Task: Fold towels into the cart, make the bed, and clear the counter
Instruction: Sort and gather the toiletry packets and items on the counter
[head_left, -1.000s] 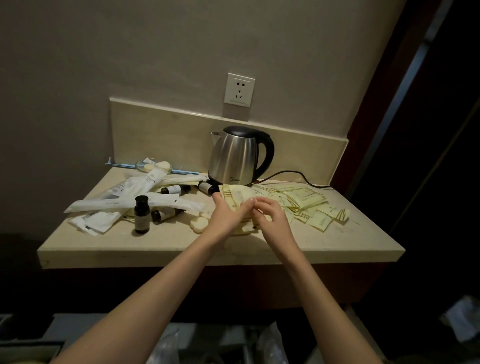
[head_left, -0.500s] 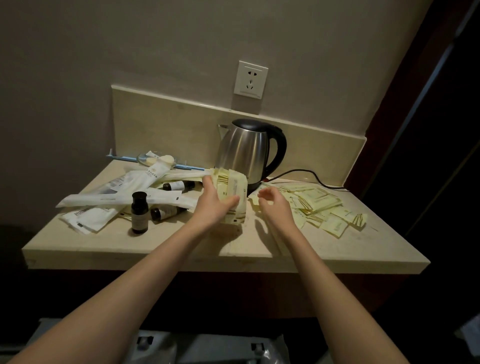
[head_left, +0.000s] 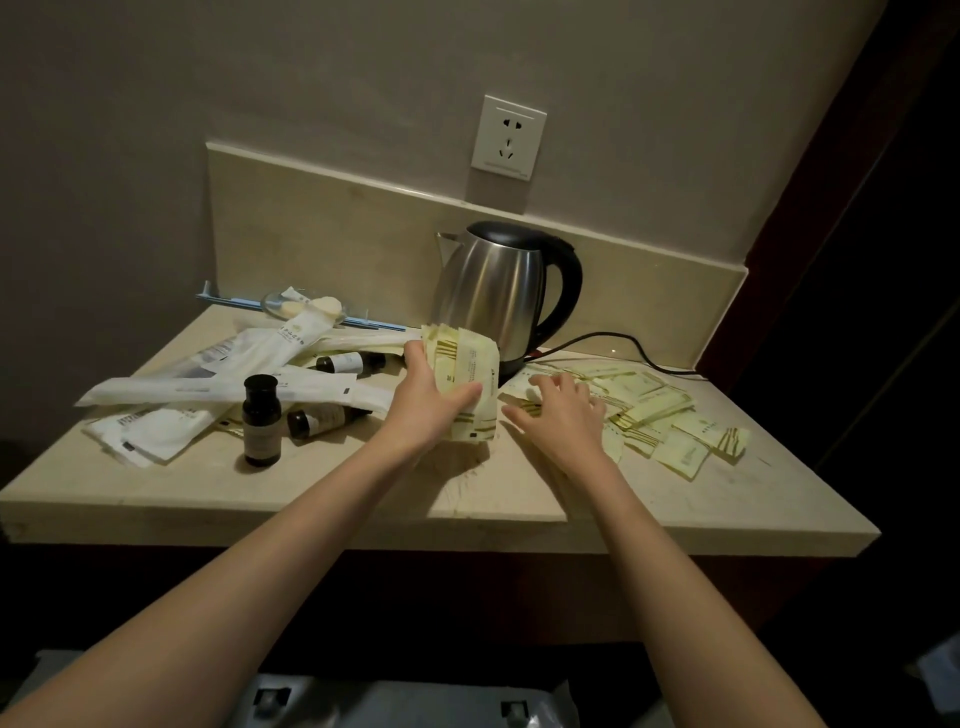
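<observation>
Counter clearing looks partly done: left hand (head_left: 423, 402) clamps a sachet stack (head_left: 462, 382), right hand (head_left: 558, 415), fingers apart, reaches loose sachets (head_left: 654, 410); bottles (head_left: 261, 421) remain on the tabletop (head_left: 363, 493).

Brushed glossy steel kettle (head_left: 491, 291), matt stone counter (head_left: 363, 493), crinkly paper sachets (head_left: 644, 410), dark glass bottle (head_left: 261, 421)
</observation>
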